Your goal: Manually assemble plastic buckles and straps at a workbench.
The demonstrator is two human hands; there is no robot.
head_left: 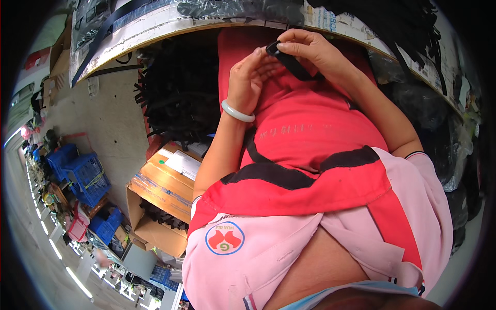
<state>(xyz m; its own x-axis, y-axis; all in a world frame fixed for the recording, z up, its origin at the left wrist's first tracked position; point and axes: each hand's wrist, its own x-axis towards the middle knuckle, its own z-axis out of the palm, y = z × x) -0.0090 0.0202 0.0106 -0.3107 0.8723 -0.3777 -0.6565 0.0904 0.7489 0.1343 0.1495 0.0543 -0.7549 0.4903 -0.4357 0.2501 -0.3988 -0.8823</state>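
Observation:
Over my lap, close to the table's near edge, both hands meet on a short black strap (295,66). At its upper end is a small, glossy dark piece that looks like a buckle (273,49); its exact shape is partly covered by fingers. My left hand (250,75), with a pale bangle (237,112) on the wrist, is closed with its fingertips against that end. From the right, my right hand (312,50) pinches the same end between thumb and forefinger. Below the fingers the strap's free part hangs down against my red apron (310,126).
The white-topped table (206,21) curves across the far side, with black straps (398,20) heaped at its right. A dark fringed pile (178,88) lies beneath. An open cardboard box (160,188) stands left of me; blue crates (85,178) are farther left.

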